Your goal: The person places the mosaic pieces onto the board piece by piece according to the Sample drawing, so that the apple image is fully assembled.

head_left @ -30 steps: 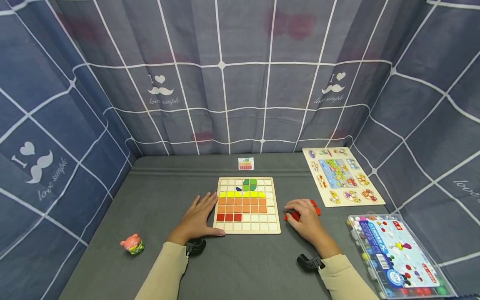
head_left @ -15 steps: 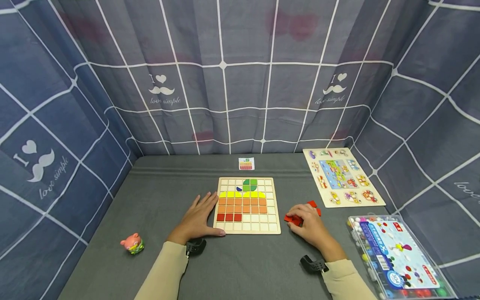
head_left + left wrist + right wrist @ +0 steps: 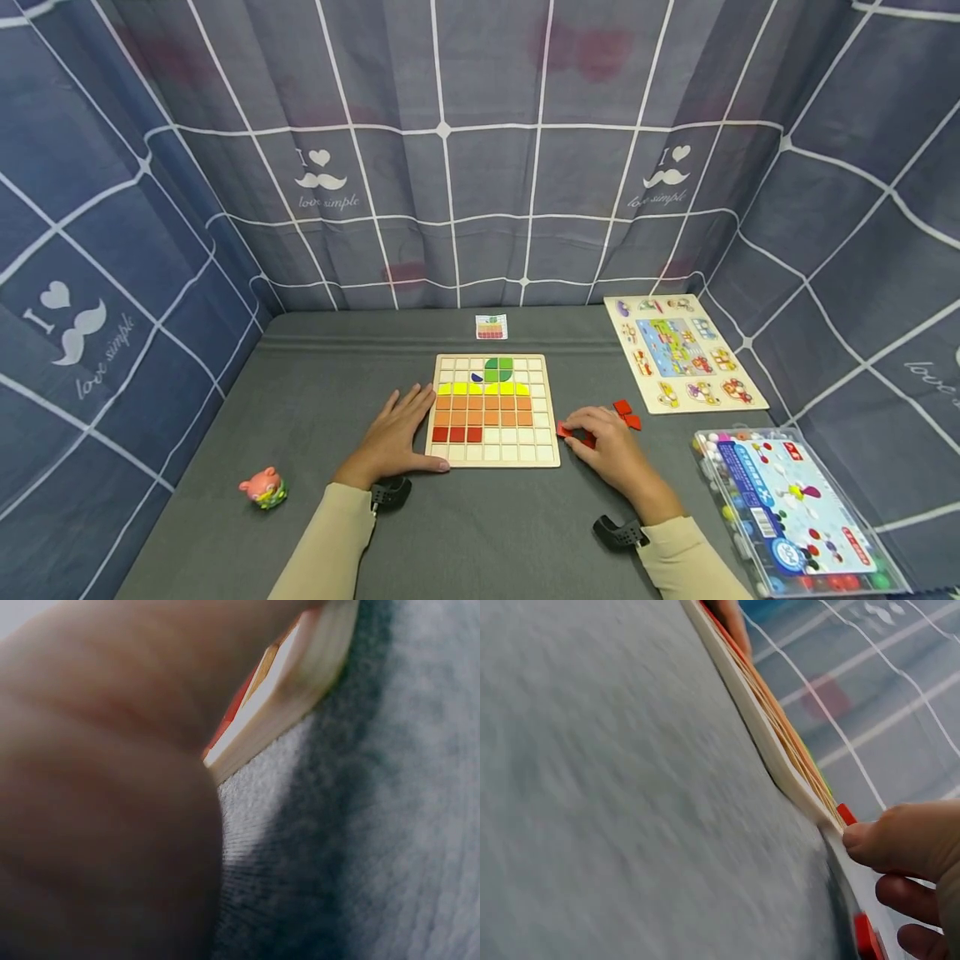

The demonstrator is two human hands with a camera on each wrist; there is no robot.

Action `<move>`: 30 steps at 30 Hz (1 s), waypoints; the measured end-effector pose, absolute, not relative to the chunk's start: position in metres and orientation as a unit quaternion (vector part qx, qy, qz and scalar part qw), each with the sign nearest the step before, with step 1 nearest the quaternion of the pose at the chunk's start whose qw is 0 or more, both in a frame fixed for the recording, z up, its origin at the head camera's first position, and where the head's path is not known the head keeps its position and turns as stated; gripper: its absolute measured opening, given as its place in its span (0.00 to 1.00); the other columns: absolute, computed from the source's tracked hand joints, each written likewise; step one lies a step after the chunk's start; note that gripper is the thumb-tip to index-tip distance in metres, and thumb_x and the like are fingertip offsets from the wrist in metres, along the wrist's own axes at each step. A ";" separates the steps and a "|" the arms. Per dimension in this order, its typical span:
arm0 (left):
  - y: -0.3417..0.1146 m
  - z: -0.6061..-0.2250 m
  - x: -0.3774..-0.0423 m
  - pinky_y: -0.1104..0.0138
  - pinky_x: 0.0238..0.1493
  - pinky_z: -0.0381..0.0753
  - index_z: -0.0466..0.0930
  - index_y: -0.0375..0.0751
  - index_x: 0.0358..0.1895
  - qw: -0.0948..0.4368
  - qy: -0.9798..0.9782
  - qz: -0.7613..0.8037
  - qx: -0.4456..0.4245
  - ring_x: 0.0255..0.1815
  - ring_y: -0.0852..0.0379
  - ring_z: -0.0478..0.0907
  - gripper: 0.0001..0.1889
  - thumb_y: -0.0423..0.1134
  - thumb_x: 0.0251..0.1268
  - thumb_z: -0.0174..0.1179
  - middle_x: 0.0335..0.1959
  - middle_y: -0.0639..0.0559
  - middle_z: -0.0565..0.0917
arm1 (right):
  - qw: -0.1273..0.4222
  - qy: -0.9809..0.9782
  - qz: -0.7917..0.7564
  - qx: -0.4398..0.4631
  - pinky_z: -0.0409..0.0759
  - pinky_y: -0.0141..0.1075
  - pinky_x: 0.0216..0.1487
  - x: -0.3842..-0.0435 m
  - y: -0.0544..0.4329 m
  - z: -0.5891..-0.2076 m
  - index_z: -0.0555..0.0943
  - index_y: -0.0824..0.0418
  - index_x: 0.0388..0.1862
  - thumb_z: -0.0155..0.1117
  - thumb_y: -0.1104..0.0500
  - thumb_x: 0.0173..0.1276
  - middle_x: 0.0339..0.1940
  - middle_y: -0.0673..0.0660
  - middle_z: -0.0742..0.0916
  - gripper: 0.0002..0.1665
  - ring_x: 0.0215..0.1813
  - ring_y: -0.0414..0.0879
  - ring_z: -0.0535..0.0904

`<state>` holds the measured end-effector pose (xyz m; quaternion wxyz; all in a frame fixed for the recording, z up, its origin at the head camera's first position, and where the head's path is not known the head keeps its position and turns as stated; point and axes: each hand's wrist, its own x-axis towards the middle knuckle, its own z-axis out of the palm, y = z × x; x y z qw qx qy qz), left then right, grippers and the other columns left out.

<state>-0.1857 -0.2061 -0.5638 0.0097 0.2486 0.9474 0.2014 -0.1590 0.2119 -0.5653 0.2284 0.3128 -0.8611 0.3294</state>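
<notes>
A square wooden grid board [image 3: 510, 457] lies in the middle of the table, with rows of yellow, orange and red pieces and a green leaf shape in its cells. Along its left edge rests my left hand [image 3: 397, 433], fingers extended and thumb at the near corner. Just right of the board, my right hand [image 3: 607, 442] pinches a red square tile [image 3: 846, 814] between thumb and fingers. Another red tile [image 3: 867, 937] lies below that hand in the right wrist view. Several more red tiles [image 3: 628, 414] lie loose beyond its knuckles.
A small picture card [image 3: 491, 327] lies behind the board. At the right are a wooden picture puzzle [image 3: 656, 400] and a clear case of colored beads [image 3: 802, 508]. A pink pig figurine [image 3: 264, 487] stands at the left. Gridded curtains [image 3: 480, 175] enclose the table.
My right hand has shifted left from the loose red tiles toward the board, with a red tile now at its fingertips. The left hand stays on the board's edge.
</notes>
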 end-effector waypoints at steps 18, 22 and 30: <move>-0.205 -0.556 -0.182 0.43 0.81 0.38 0.53 0.39 0.86 0.002 0.944 0.205 0.257 0.85 0.44 0.47 0.72 0.83 0.43 0.68 0.85 0.45 0.54 | 0.191 -0.825 0.334 0.414 0.81 0.51 0.55 -0.165 0.130 -0.553 0.90 0.62 0.41 0.82 0.69 0.61 0.46 0.55 0.89 0.11 0.51 0.49 0.84; -0.205 -0.556 -0.182 0.43 0.81 0.38 0.53 0.39 0.86 0.002 0.944 0.209 0.256 0.85 0.44 0.47 0.72 0.83 0.43 0.68 0.85 0.46 0.54 | 0.173 -0.830 0.321 0.422 0.80 0.49 0.53 -0.167 0.115 -0.552 0.91 0.59 0.40 0.80 0.68 0.63 0.46 0.54 0.89 0.09 0.51 0.48 0.83; -0.205 -0.557 -0.183 0.42 0.81 0.39 0.54 0.39 0.86 -0.004 0.944 0.206 0.258 0.85 0.44 0.47 0.72 0.84 0.43 0.67 0.85 0.45 0.55 | 0.194 -0.841 0.301 0.405 0.80 0.49 0.47 -0.171 0.100 -0.558 0.91 0.61 0.36 0.80 0.69 0.62 0.44 0.54 0.89 0.07 0.47 0.49 0.82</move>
